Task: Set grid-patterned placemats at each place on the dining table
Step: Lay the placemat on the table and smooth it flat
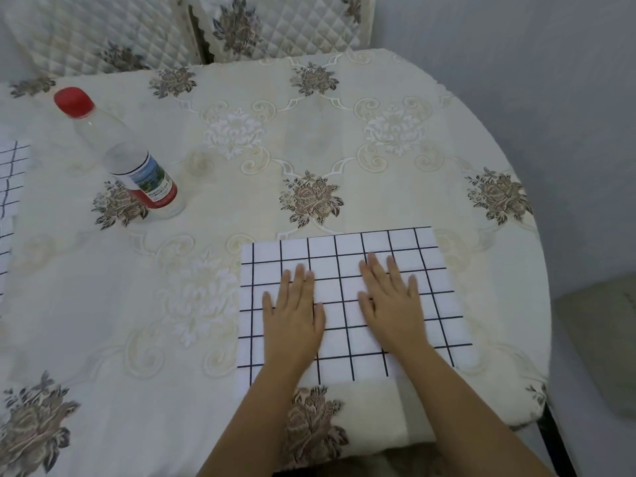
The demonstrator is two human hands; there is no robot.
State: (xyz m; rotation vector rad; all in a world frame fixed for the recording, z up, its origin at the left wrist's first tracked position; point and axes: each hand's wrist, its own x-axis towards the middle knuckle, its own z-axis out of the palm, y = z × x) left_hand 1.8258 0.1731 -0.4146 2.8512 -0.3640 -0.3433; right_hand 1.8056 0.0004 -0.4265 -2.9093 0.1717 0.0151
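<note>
Nearest, two bare forearms [464, 407], crossing the bottom edge of the view and the near hem of the tablecloth [241, 160]; at their ends, left hand [292, 315] and right hand [392, 304], both palm down, fingers straight and only slightly spread, pressing flat, curled round nothing; side by side, a narrow gap between them, not touching each other; directly under both palms, grid-patterned placemat [406, 242], white with dark lines, lying flat on the cream floral cloth at the near right place, turned a little against the cloth's near edge and just short of it; left hand on the mat's left-middle, right hand on its middle; bare strips of mat showing beyond the fingertips, to the left of the left hand and to the right of the right hand; second placemat [8, 180], same grid, cut off by the left edge of the view, well apart from both hands; between the two mats and farther back, clear bottle [137, 170] with red cap and red-banded label, standing on its base; beyond the cloth's far edge, two quilted chair backs [103, 32]; grey wall [516, 46] at right.
</note>
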